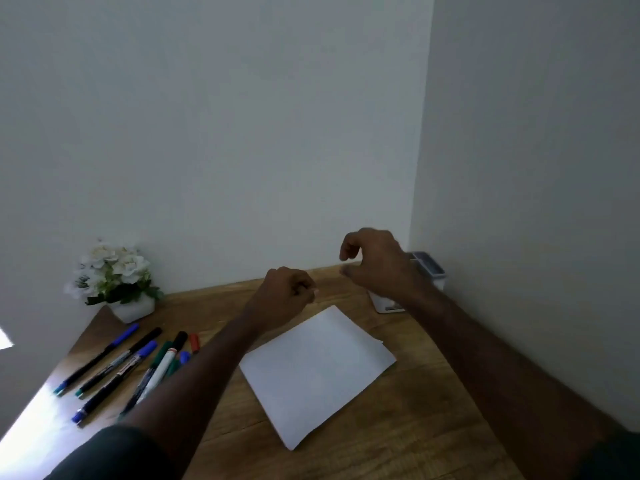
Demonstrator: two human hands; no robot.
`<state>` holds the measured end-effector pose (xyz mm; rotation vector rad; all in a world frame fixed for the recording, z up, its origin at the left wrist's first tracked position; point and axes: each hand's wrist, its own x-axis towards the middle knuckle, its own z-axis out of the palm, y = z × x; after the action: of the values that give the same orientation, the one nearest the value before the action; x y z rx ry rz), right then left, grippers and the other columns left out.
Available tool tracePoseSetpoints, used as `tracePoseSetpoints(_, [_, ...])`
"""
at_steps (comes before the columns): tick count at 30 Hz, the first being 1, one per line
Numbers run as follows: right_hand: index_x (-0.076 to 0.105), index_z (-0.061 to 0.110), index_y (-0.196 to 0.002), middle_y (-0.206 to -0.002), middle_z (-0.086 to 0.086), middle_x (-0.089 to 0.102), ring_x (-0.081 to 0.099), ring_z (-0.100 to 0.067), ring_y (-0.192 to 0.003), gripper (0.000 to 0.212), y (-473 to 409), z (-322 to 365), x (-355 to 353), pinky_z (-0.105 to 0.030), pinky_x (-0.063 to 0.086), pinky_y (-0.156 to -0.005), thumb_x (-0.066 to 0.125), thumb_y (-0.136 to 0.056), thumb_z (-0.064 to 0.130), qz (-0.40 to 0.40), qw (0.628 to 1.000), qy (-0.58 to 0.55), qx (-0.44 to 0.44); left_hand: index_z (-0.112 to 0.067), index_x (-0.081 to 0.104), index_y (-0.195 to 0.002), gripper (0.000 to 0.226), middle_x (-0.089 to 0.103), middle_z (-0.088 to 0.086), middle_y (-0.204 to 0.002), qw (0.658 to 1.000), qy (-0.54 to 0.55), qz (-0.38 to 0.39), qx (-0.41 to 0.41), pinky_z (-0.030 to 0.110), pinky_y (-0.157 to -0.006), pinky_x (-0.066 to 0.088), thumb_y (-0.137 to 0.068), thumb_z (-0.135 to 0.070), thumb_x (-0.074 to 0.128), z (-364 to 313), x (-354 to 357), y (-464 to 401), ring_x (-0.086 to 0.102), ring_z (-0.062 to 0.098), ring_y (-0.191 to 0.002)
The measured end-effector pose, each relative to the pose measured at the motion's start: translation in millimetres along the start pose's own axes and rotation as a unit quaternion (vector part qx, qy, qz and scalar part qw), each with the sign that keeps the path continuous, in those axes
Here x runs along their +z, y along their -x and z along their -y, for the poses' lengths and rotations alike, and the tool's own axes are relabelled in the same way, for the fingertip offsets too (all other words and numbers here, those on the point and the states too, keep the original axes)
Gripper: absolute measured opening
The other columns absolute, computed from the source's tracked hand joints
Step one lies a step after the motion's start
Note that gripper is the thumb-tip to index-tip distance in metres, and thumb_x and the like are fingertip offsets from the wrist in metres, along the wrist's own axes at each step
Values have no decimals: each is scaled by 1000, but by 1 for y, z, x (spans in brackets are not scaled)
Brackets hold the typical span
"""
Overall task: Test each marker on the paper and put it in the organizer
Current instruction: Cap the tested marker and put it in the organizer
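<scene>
A blank white paper (pixel 317 372) lies on the wooden desk (pixel 408 431), turned at an angle. Several markers (pixel 138 362) with blue, black, green and red caps lie side by side to its left. A white organizer (pixel 429 271) stands in the far right corner, mostly hidden behind my right arm. My left hand (pixel 284 294) hovers above the paper's far corner, curled into a loose fist with nothing in it. Raised in front of the organizer, my right hand (pixel 372 258) is empty, with fingers and thumb bent and apart.
A small white pot of white flowers (pixel 116 278) stands at the far left against the wall. Walls close the desk at the back and on the right. Bright light falls on the desk's left front edge.
</scene>
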<state>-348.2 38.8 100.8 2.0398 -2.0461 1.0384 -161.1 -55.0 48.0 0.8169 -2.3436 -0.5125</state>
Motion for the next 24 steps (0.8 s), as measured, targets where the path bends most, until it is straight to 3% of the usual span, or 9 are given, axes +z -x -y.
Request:
tracePoseSetpoints(3, [70, 21, -84, -89, 5, 64, 59, -11, -83, 12, 10, 36, 42, -24, 46, -68, 69, -76, 13, 44, 999, -25, -16, -20, 72, -75, 10, 71, -8, -71, 999, -22, -6, -34, 27, -67, 52, -83, -17, 68, 18, -22, 34, 65, 6, -67])
tracePoseSetpoints(6, [70, 18, -83, -88, 3, 69, 61, -12, -83, 8, 21, 69, 85, -28, 50, -74, 72, -76, 15, 87, 993, -56, -61, -15, 71, -74, 9, 69, -5, -73, 996, -57, -7, -68, 28, -63, 47, -81, -19, 66, 42, -47, 76, 60, 10, -66])
tracePoseSetpoints(11, [68, 17, -78, -85, 4, 67, 59, -10, -81, 7, 29, 119, 146, -25, 47, -72, 75, -76, 17, 141, 980, -89, -106, -23, 71, -72, 13, 65, -12, -66, 986, -91, -50, -133, 22, -60, 46, -81, -15, 72, 79, -91, 138, 59, -1, -62])
tracePoseSetpoints(14, [67, 17, -81, -88, 0, 67, 63, -17, -85, 4, 30, 140, 170, -35, 55, -73, 69, -80, 20, 177, 980, -63, -66, -27, 68, -71, 16, 64, -10, -68, 978, -93, -62, -174, 24, -62, 46, -82, -15, 70, 92, -101, 163, 60, 3, -66])
tracePoseSetpoints(18, [62, 19, -83, -87, -1, 64, 63, -21, -83, 12, 36, 156, 187, -37, 57, -67, 63, -80, 31, 224, 975, -13, -12, -23, 70, -77, 11, 66, -8, -71, 975, -91, -56, -194, 29, -62, 50, -86, -19, 67, 97, -101, 175, 60, 6, -66])
tracePoseSetpoints(24, [61, 15, -84, -80, 0, 58, 61, -22, -81, 17, 37, 171, 186, -29, 44, -54, 60, -87, 32, 201, 979, 30, 15, -23, 74, -96, 14, 70, -10, -89, 978, -88, -48, -182, 28, -72, 54, -87, -18, 64, 104, -96, 174, 62, 2, -79])
